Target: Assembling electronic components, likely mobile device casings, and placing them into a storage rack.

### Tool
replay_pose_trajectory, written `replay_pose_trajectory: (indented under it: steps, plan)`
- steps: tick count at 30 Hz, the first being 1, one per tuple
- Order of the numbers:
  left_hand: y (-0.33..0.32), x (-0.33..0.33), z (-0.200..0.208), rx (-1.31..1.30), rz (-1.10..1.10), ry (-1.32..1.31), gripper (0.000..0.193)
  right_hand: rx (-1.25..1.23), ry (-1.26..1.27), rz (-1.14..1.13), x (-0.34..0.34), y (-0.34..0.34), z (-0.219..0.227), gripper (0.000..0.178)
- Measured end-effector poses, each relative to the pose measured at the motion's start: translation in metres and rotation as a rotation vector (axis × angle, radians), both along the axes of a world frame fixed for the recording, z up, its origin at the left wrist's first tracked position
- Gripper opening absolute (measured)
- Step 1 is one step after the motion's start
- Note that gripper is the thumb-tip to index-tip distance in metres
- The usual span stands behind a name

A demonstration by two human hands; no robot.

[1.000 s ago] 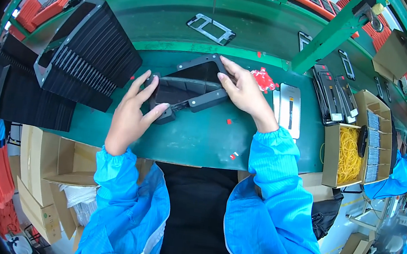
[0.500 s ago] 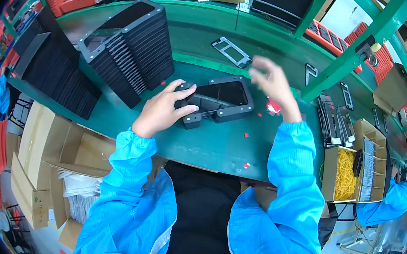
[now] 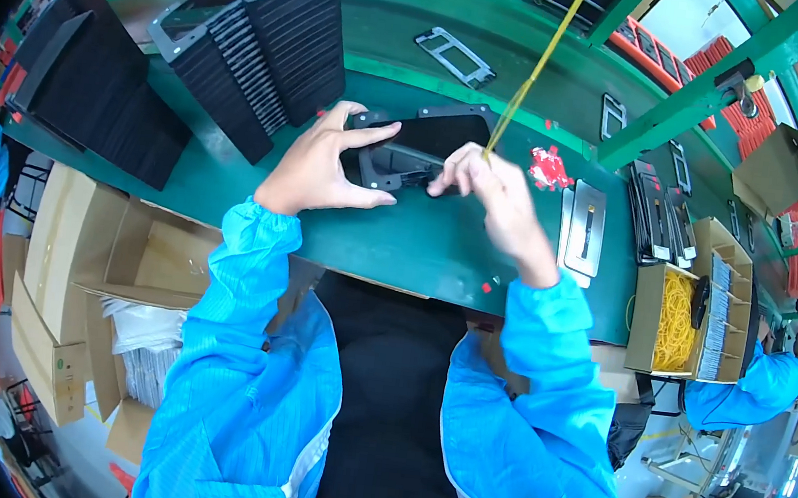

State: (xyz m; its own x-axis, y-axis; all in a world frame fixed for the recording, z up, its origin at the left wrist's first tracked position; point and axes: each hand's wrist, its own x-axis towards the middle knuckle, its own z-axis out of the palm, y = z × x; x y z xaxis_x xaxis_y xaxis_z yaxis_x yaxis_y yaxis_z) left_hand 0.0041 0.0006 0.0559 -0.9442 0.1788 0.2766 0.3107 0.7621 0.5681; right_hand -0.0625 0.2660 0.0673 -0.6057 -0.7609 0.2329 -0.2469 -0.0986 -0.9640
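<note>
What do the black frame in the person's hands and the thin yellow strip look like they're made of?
The black frame looks like moulded plastic: matt, dull, with ribs and cut-outs, though painted metal can't be ruled out. The yellow strip, pinched by the right hand, looks like thin film or tape: narrow, taut, slightly see-through. The left hand steadies the frame.

Bright, even overhead light fills the view with only soft shadows under the hands, daylight blows out to white near one o'clock, fisheye distortion bends straight edges hard toward a black rim all round, and focus softens slightly at the edges, especially around six o'clock.
</note>
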Motion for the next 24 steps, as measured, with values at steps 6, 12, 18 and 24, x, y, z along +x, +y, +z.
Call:
replay_pose_trajectory:
  steps: [6,12,18,24]
  plan:
    - [0.001,-0.001,-0.004,0.003,-0.003,0.050,0.084,-0.067,0.358,-0.107,0.041,0.006,-0.031,0.029]
    - [0.003,0.001,-0.007,0.007,0.028,0.141,0.081,0.099,0.613,-0.052,0.042,-0.004,-0.041,0.024]
    - [0.007,0.000,-0.008,0.141,0.016,0.136,0.076,-0.069,0.332,-0.130,0.035,-0.017,-0.038,0.031]
    - [-0.006,-0.005,0.050,0.017,0.008,0.300,0.069,-0.221,0.200,-0.125,0.026,-0.012,0.015,0.039]
